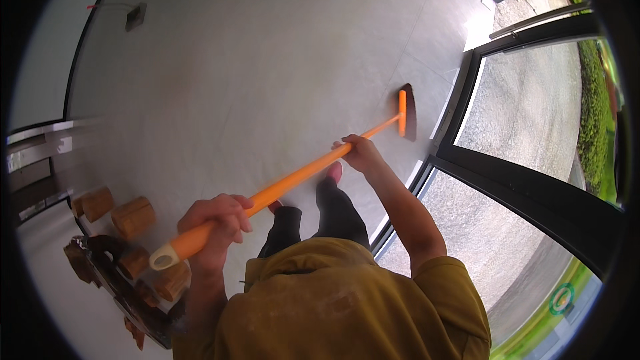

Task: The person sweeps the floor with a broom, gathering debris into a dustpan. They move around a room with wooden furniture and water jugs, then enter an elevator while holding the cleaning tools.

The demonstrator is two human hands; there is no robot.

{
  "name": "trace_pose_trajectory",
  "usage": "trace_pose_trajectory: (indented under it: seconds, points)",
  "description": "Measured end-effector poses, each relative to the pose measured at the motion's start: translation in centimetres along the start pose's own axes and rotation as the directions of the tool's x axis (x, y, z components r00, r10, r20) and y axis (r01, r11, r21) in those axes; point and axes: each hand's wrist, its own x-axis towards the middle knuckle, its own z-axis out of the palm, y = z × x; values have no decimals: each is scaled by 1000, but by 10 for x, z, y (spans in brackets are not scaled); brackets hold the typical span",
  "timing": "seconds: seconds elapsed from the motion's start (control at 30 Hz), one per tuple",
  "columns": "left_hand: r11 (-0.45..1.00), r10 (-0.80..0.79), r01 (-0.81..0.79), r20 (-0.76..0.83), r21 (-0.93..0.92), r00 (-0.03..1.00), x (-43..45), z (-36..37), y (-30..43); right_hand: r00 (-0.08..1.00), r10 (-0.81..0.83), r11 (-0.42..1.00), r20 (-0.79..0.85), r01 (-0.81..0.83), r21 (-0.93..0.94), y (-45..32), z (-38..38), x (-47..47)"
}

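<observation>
An orange broom handle [295, 178] runs slantwise across the view in front of my body. Near its pale end cap, at lower left, my left hand [215, 225] is closed around it. Farther down the handle, my right hand [361, 154] grips it too. At the far end, the broom head [410, 112], an orange bar with dark bristles, rests on the grey floor [300, 60] close to the glass door frame. My feet stand beneath the handle.
Wooden blocks or stumps [134, 217] and a dark, glossy piece of furniture [117, 285] are at lower left. A small box with a red-tipped wire [135, 16] lies at upper left. Black-framed glass doors [460, 105] line the right, with paving and a hedge [592, 120] outside.
</observation>
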Motion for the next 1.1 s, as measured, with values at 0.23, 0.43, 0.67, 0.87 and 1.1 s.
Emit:
trace_pose_trajectory:
  seconds: [0.23, 0.43, 0.67, 0.87, 1.1]
  points:
    - [887, 394, -397, 61, 237, 917, -76, -118, 110, 880, 430, 823, 203, -474, 313, 42, 244, -58]
    - [714, 640, -572, -48, 403, 766, -191, -203, 165, 818, 474, 791, 328, -558, 249, 110, 369, -96]
    - [754, 651, -493, -393, 434, 650, -264, -254, 165, 869, 419, 887, 265, -454, 84, 148, 441, -102]
    - [962, 272, -228, -593, 150, 758, -244, -263, 90, 835, 247, 791, 492, 120, -600, 20, 390, 35]
    - [949, -196, 314, -807, -14, 558, -347, -156, -17, 879, 469, 247, -85, -224, -943, -85, 342, -33]
